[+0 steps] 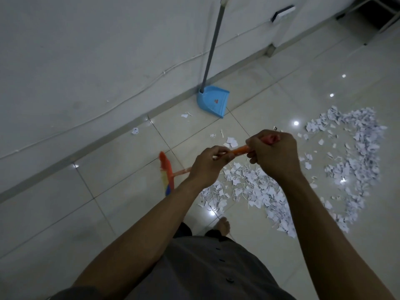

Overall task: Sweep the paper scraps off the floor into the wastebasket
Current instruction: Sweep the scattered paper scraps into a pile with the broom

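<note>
Both hands hold the orange broom (pixel 239 150) across the body. The left hand (pixel 207 167) grips lower on the handle and the right hand (pixel 275 154) grips the top end, and the fingers of each are curled tight round the stick. The broom head (pixel 166 176) sits out to the left, low over the tiled floor (pixel 108 202), away from the main litter. The paper scraps (pixel 255 187) lie in a loose arc just ahead of the person and to the right, thickest on the far right. A few stray scraps (pixel 134 131) lie near the wall (pixel 86 61). This looks like the gathering step, with the heap half-formed. The next move probably calls for pulling the strays toward the pile with short strokes, since light paper scatters easily. Then comes fetching the blue dustpan (pixel 214 102), which leans against the wall well apart from both hands. The wastebasket is not in view.
</note>
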